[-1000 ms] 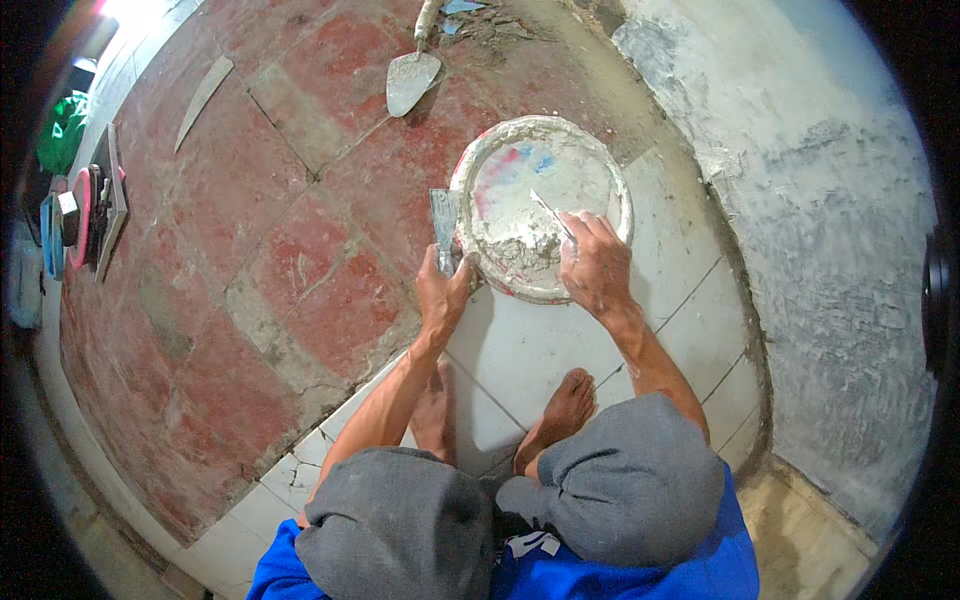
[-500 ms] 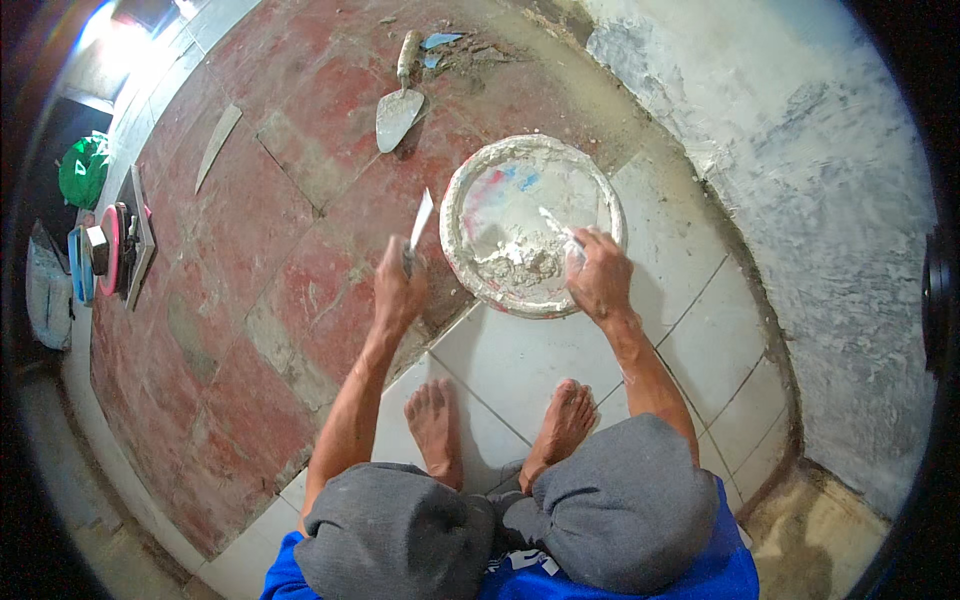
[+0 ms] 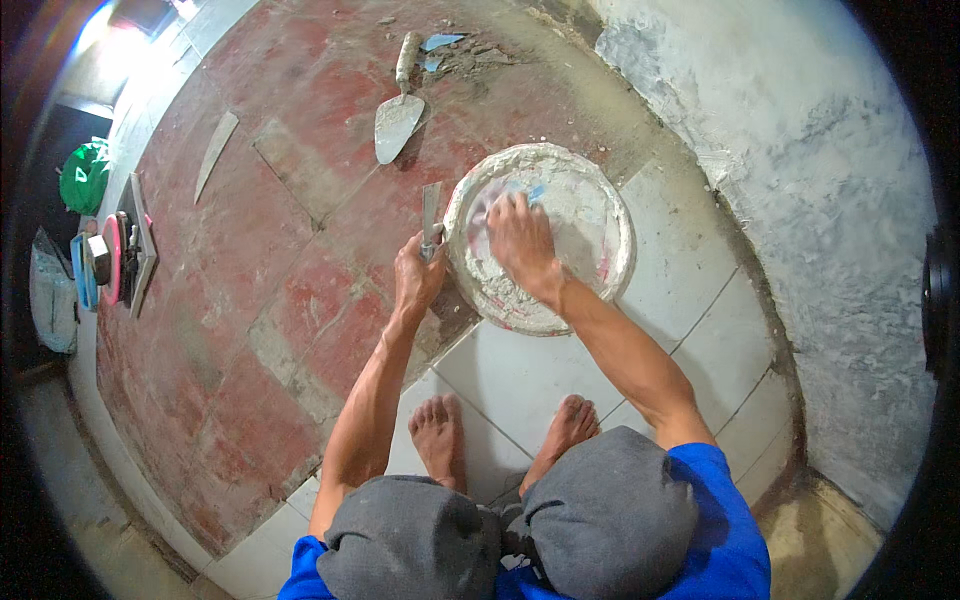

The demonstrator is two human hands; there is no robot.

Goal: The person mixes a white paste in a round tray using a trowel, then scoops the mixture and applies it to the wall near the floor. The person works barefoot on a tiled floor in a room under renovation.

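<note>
In my left hand (image 3: 418, 278) is a putty knife (image 3: 431, 212), its blade pointing away from me. This hand's fingers are at the left rim of a round tub (image 3: 628, 235) coated in dried white compound. My right hand (image 3: 522, 238) reaches inside the tub with curled fingers, closed on a compound-smeared tool that looked like a second putty knife half a second ago; the hand now hides it. White compound (image 3: 503, 290) lies in the tub's near part, partly under my right wrist. A pointing trowel (image 3: 398, 122) rests on the floor beyond the tub.
A long curved pale strip (image 3: 214, 155) lies on the worn red floor (image 3: 310, 290). White tiles (image 3: 690, 270) run beside a patchy grey wall (image 3: 830, 200). At far left are a tray with a pink round item (image 3: 113, 258) and a green bag (image 3: 84, 178).
My right hand has moved left and away from me, across the tub. My left hand has shifted to the tub's rim, and its putty knife has turned more upright in the picture.
</note>
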